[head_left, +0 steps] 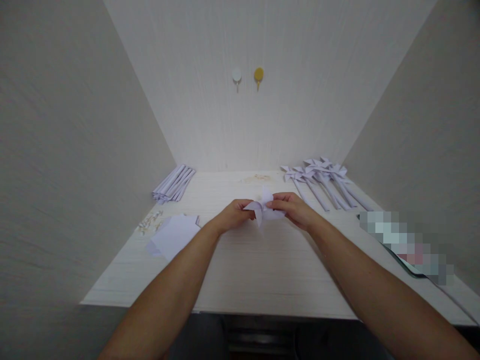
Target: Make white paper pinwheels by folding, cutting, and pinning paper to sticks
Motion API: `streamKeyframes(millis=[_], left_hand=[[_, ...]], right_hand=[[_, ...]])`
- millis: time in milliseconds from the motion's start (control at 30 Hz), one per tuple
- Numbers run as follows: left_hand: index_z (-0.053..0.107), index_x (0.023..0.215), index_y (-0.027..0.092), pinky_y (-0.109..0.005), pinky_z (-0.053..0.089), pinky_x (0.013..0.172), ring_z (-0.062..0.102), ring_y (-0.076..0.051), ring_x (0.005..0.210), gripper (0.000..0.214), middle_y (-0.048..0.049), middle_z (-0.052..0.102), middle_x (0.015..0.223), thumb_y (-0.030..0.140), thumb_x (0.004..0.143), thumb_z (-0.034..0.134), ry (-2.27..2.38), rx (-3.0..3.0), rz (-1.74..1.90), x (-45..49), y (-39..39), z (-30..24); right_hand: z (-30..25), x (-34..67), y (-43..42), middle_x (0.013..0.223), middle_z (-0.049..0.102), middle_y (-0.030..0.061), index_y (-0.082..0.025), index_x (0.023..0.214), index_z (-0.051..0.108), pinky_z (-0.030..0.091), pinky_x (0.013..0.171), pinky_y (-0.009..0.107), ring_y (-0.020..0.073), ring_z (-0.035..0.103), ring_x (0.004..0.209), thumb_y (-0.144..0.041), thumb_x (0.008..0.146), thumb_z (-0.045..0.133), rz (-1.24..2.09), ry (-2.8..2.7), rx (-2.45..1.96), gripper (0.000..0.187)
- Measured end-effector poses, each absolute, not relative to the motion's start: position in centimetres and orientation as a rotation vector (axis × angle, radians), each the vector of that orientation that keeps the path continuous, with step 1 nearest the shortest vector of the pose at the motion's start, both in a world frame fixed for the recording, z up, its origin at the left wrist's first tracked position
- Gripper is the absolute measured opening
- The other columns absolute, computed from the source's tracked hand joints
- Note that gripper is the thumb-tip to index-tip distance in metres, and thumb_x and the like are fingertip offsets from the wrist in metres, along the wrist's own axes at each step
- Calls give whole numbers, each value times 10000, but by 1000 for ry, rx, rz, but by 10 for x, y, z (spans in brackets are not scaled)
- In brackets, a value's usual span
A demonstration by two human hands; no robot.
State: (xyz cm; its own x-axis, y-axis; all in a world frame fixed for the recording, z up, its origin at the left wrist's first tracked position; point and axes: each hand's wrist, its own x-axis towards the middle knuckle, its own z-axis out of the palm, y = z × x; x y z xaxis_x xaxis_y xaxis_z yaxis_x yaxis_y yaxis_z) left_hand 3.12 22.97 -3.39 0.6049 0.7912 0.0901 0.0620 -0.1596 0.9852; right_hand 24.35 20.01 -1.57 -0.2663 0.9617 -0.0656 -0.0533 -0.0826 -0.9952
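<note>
A white paper pinwheel [263, 210] is held up over the middle of the table, its folded blades spread out. My left hand [237, 215] grips it from the left, fingers closed at a blade's edge. From the right, my right hand [291, 207] pinches it near the centre with thumb and fingertips. The pinwheel's back is hidden, and I see no stick on it. Left of my left forearm lies a loose pile of white paper sheets [176, 234].
Rolled paper sticks [174, 183] are stacked at the back left, with small white-and-tan pieces [150, 221] in front. Several pinwheels on paper sticks [325, 180] lie at the back right. A blurred flat device [405, 245] rests at right. Two hooks [258, 75] hang on the wall.
</note>
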Motion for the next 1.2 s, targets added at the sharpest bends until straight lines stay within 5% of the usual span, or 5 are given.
streamKeyframes(millis=[200, 467, 1200], left_hand=[[706, 738, 146, -292, 438, 763, 563, -154, 720, 134, -10, 657, 720, 276, 723, 737, 739, 1597, 753, 31, 232, -38], [750, 759, 149, -332, 480, 836, 613, -177, 737, 219, -21, 701, 721, 358, 706, 791, 691, 1544, 758, 34, 233, -40], [770, 820, 150, -320, 498, 781, 671, -199, 789, 302, -41, 740, 792, 424, 702, 814, 730, 1483, 859, 35, 232, -40]], right_hand=[[-18, 244, 200, 691, 729, 42, -173, 719, 755, 441, 599, 286, 151, 606, 596, -419, 611, 869, 1507, -1343, -1097, 292], [-23, 245, 204, 582, 623, -4, -175, 615, 688, 345, 548, 280, 118, 493, 539, -478, 617, 877, 1390, -1404, -1120, 357], [-23, 241, 204, 555, 595, -12, -194, 588, 674, 337, 541, 287, 119, 464, 534, -590, 640, 846, 1257, -1410, -1163, 435]])
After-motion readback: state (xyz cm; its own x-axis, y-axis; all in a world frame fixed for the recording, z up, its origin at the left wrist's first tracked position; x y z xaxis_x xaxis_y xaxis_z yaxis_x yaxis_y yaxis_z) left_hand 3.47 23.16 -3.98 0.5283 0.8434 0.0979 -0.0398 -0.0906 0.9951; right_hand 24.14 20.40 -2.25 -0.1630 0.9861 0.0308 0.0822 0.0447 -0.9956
